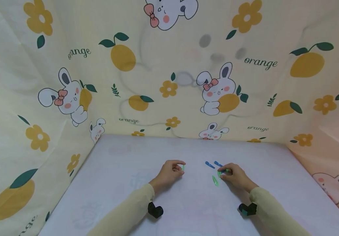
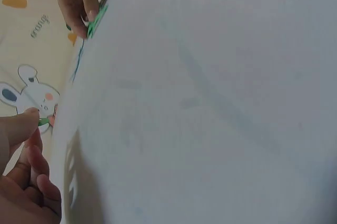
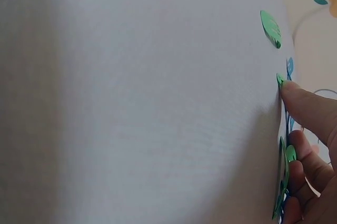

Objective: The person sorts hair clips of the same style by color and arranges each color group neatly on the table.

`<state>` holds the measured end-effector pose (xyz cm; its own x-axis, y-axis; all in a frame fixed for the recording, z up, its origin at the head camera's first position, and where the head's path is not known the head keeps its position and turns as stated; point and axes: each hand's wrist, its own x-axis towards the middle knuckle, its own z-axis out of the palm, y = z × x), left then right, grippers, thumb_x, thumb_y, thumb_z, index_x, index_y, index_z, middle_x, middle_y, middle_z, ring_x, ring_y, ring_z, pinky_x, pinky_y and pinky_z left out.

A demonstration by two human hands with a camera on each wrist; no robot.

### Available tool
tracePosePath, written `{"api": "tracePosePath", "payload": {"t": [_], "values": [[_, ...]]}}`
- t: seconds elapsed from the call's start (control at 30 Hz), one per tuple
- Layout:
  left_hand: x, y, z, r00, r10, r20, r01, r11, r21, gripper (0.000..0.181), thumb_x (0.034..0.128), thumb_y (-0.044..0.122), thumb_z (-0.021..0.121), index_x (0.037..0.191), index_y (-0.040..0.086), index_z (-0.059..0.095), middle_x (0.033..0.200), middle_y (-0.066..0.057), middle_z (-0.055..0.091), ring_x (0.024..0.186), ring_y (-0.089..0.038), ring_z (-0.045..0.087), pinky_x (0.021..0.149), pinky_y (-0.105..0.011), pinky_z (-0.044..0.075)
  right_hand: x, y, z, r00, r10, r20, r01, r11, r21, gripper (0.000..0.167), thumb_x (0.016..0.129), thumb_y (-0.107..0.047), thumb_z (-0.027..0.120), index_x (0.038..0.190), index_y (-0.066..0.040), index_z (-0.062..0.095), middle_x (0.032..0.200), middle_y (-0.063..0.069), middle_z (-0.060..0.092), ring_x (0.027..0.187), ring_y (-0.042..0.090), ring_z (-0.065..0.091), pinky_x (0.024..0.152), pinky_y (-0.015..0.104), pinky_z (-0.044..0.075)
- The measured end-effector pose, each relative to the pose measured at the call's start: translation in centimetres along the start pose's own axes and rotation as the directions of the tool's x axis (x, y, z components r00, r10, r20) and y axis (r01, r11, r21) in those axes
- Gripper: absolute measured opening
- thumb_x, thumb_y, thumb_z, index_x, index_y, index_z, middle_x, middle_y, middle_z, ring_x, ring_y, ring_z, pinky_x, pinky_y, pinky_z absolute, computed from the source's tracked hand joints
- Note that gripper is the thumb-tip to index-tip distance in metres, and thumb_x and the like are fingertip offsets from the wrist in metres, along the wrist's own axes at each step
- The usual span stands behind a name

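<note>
My left hand (image 1: 169, 172) pinches a small green clip (image 1: 183, 167) between thumb and index finger, above the table; the left wrist view shows the green clip (image 2: 43, 122) at its fingertips. Over the group of clips on the right, my right hand (image 1: 236, 176) has thumb and index finger on a green clip (image 1: 219, 174). Another green clip (image 1: 215, 180) lies just left of that hand, and two blue clips (image 1: 209, 165) lie behind it. In the right wrist view more green clips (image 3: 284, 176) sit beneath the curled fingers, partly hidden.
The white table (image 1: 187, 203) reaches back to a patterned cloth wall (image 1: 151, 111), with further cloth at the left and right sides. Black wrist devices (image 1: 155, 210) are on both sleeves.
</note>
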<state>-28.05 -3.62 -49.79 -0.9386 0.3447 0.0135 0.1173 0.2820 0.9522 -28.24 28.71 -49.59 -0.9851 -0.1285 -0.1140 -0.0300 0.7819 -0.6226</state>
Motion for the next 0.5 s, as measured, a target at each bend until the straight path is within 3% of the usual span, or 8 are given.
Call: {"api": "tracePosePath", "payload": {"t": [0.5], "values": [[-0.1, -1.2, -4.7, 0.998, -0.064, -0.002, 0.064, 0.994, 0.084, 0.040, 0.0907, -0.003, 0.066, 0.131, 0.000, 0.063, 0.091, -0.007, 0.063, 0.075, -0.011, 0.056, 0.070, -0.023, 0.049, 0.0, 0.3, -0.2, 0.999, -0.036, 0.001, 0.036, 0.999, 0.001, 0.026, 0.091, -0.016, 0.074, 0.117, -0.012, 0.073, 0.133, 0.022, 0.059, 0.127, 0.043, 0.051, 0.107, 0.063, 0.039]]}}
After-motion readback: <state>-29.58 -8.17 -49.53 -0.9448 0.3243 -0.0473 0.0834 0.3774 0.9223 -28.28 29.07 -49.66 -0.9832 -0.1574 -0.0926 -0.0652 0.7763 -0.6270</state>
